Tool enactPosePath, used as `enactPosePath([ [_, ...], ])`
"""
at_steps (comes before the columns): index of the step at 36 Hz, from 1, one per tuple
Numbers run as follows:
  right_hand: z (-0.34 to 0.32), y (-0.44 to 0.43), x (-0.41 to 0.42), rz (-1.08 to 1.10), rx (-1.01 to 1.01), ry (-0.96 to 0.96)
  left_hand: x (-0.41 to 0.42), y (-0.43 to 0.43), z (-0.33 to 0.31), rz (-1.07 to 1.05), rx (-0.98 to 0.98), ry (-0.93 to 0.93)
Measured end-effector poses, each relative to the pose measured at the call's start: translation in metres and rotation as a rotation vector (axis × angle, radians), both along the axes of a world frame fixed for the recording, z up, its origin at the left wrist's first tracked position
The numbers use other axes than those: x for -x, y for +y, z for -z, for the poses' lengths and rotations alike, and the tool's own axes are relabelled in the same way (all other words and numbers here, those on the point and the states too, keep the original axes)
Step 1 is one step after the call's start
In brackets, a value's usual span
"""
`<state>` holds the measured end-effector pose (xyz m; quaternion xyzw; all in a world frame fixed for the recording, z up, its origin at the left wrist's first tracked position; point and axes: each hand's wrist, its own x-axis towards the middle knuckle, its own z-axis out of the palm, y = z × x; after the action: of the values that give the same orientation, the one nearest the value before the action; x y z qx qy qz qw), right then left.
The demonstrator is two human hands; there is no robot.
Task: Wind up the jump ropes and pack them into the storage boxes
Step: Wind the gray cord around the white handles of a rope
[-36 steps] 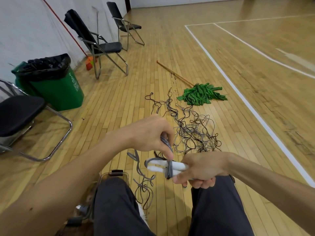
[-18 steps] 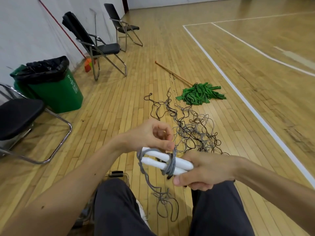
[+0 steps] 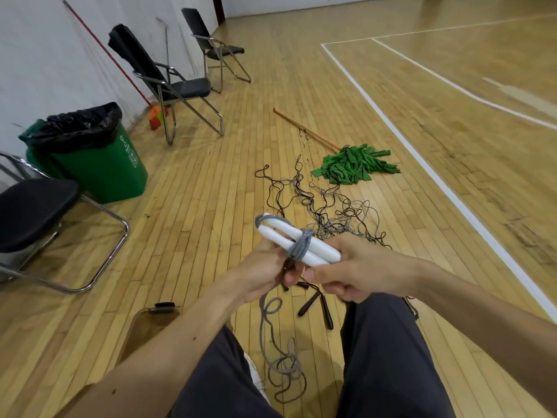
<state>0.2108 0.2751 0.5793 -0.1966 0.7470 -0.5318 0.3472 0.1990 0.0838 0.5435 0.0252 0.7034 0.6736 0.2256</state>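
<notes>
Between the knees, slack grey cord trails over the wooden floor beside a clear plastic storage box, contents unclear. Above it, the right hand grips the near ends of two white jump-rope handles; their long axis slants up and left, free ends pointing away. The left hand pinches the cord wrapped round their middle. Farther off lie tangled dark ropes, then a green bin lined with a black bag, its white print unreadable.

I see the left hand and right hand, bare arms, dark grey trousers, and a white shoe beside the trousers.
</notes>
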Motion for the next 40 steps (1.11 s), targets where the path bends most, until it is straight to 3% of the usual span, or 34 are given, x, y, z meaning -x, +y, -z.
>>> enactPosePath([
  [4, 0.004, 0.001, 0.006, 0.050, -0.026, 0.004, -0.003, 0.004, 0.004, -0.038, -0.015, -0.058],
  [16, 0.022, 0.008, 0.028, 0.305, -0.151, 0.028, -0.008, 0.008, 0.019, 0.043, 0.111, -0.002],
  [26, 0.041, 0.009, 0.040, 0.303, -0.301, 0.098, -0.017, 0.003, 0.021, 0.251, 0.619, 0.230],
  [35, 0.047, 0.001, 0.045, 0.252, -0.399, 0.113, -0.009, 0.001, -0.019, 0.403, 1.323, 0.683],
  [40, 0.031, -0.007, 0.042, 0.049, -0.493, -0.025, -0.002, 0.001, -0.053, 0.498, 1.438, 0.878],
])
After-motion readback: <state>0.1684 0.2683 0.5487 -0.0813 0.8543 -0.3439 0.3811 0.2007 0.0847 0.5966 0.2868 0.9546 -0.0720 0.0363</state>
